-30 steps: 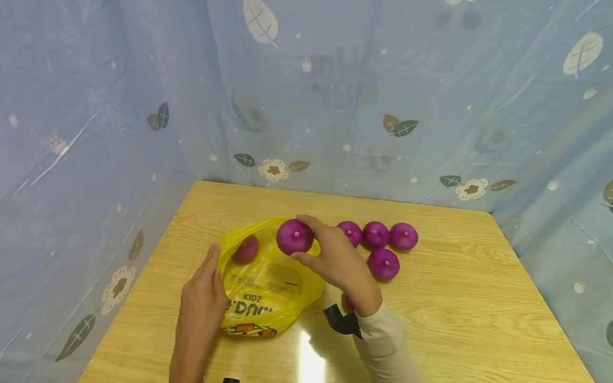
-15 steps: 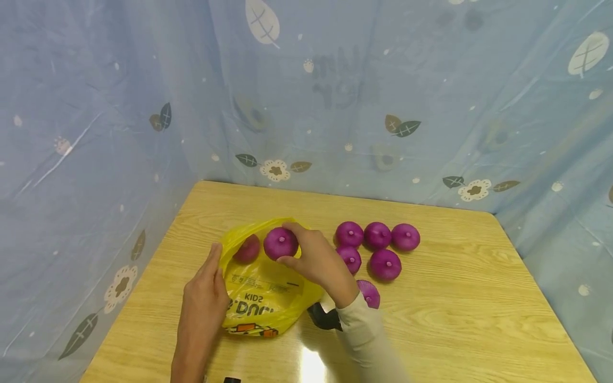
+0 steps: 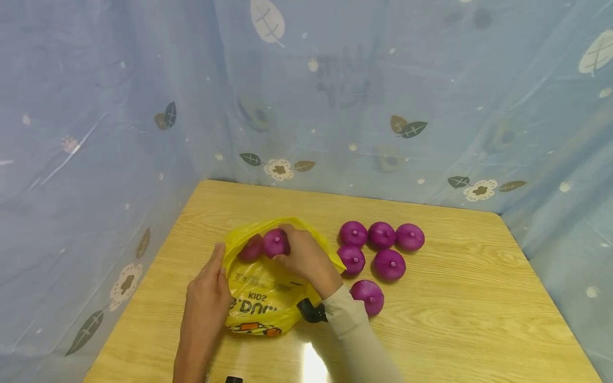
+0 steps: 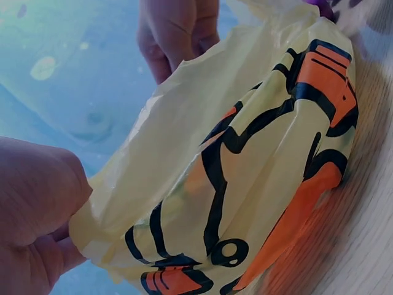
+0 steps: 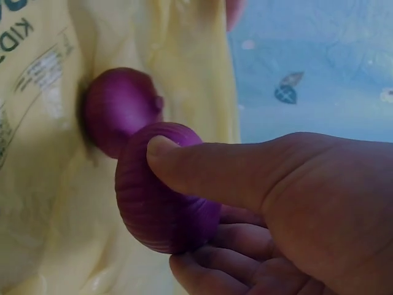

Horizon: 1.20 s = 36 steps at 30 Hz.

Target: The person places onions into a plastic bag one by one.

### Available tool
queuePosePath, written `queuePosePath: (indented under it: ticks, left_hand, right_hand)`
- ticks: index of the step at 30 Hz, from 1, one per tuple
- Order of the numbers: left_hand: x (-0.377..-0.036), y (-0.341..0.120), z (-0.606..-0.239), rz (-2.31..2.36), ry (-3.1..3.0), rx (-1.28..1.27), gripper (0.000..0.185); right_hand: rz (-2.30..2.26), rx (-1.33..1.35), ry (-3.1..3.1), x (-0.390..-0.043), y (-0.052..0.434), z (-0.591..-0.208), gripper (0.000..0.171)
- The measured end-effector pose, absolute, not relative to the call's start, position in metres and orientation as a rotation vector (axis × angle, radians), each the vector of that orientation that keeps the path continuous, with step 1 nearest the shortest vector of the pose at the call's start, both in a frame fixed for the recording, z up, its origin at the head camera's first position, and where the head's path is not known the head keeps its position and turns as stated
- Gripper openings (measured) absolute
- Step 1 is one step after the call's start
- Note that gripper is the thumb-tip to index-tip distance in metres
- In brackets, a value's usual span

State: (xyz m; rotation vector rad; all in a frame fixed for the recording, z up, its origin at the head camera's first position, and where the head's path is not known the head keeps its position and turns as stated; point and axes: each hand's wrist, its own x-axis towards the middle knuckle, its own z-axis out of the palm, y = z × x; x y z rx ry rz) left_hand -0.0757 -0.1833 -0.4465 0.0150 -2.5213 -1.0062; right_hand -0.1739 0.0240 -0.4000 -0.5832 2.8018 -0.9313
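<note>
Since the earlier frame, right hand (image 3: 308, 260) is shifting leftward, deeper into a printed yellow plastic bag (image 3: 265, 321), thumb and fingers gripping a round, ridged purple onion-shaped piece (image 3: 275, 243) inside, beside a second purple piece (image 3: 251, 249). Left hand (image 3: 207, 295) is pinching the bag's rim. Six more purple pieces (image 3: 389, 265) are lying rightward on light wooden table (image 3: 460, 298).

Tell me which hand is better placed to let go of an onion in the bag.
Probably the right hand: it grips an onion within the opening of the bag. The left hand is occupied, pinching the bag.
</note>
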Motion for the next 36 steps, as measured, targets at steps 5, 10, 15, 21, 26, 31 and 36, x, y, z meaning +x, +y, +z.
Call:
queuePosePath:
  ticks: [5, 10, 15, 21, 26, 31, 36]
  left_hand:
    - [-0.076, -0.185, -0.444, -1.002, -2.530, 0.008, 0.057]
    - [-0.076, -0.185, -0.444, -1.000, -2.517, -0.007, 0.057]
    - [-0.076, -0.185, -0.444, -0.993, -2.507, -0.012, 0.057]
    - [-0.076, -0.187, -0.446, -0.982, -2.505, -0.023, 0.058]
    - [-0.076, -0.187, -0.447, -0.984, -2.508, -0.024, 0.059]
    - [-0.076, -0.187, -0.447, -0.983, -2.503, -0.022, 0.059]
    - [-0.075, -0.187, -0.448, -0.988, -2.496, -0.031, 0.060]
  right_hand:
    - [-0.953, -0.563, 2.812, -0.179, 0.022, -0.410, 0.067]
    - [-0.975, -0.528, 2.827, -0.184, 0.021, -0.418, 0.067]
    - [-0.993, -0.520, 2.841, -0.186, 0.020, -0.424, 0.067]
    - [-1.028, -0.522, 2.838, -0.187, 0.019, -0.429, 0.065]
    - [-1.054, -0.531, 2.834, -0.190, 0.019, -0.436, 0.064]
    - [-1.075, -0.536, 2.821, -0.193, 0.017, -0.442, 0.065]
    - [-1.082, -0.532, 2.812, -0.191, 0.016, -0.447, 0.068]
